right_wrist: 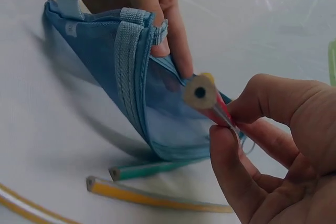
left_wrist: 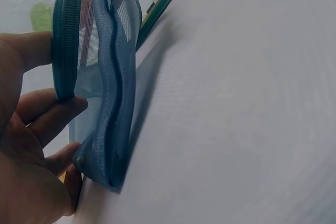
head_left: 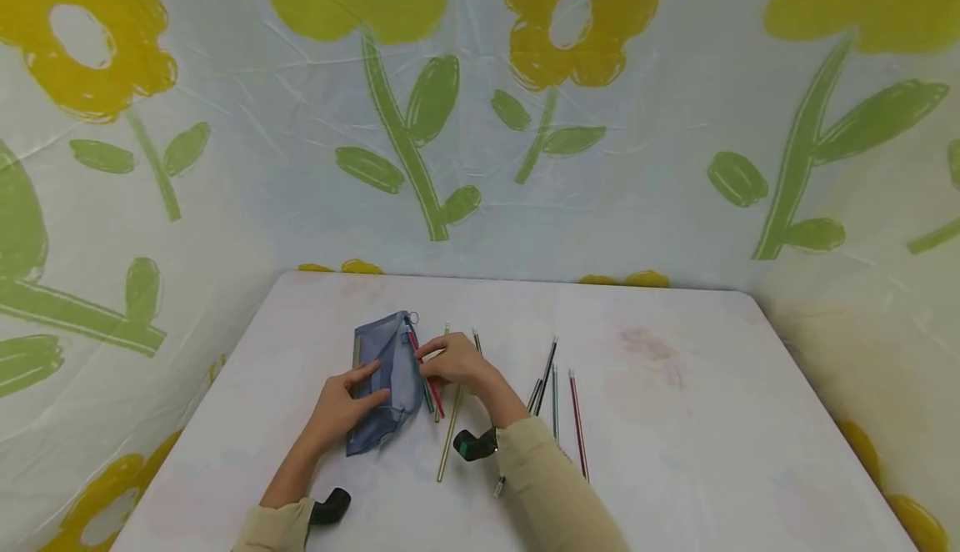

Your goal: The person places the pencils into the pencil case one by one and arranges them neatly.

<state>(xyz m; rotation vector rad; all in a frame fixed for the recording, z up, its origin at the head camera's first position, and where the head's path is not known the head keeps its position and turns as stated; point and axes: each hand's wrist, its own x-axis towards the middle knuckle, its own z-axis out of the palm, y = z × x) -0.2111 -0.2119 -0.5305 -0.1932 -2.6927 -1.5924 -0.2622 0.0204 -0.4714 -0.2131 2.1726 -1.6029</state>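
Observation:
A blue mesh pencil case [head_left: 403, 360] stands tilted on the table, its zipped mouth parted in the right wrist view. My left hand [head_left: 337, 412] grips it from the left, thumb and fingers at its opening edges. Between the thumb and fingertips of my right hand [head_left: 459, 360] is a red pencil [right_wrist: 202, 95], pinched beside the case's mouth. Its flat, unsharpened end with a dark core faces the right wrist camera. Below it, a green pencil [right_wrist: 149, 169] and a yellow pencil [right_wrist: 142, 195] lie on the table next to the case.
A gold pencil [head_left: 448, 444] lies in front of my right hand. Right of it lie several dark pencils [head_left: 548, 368], a grey-green one [head_left: 556, 406] and another red pencil [head_left: 577, 419], partly behind my right sleeve [head_left: 551, 477]. A flowered cloth [head_left: 480, 227] surrounds the white table [head_left: 705, 419].

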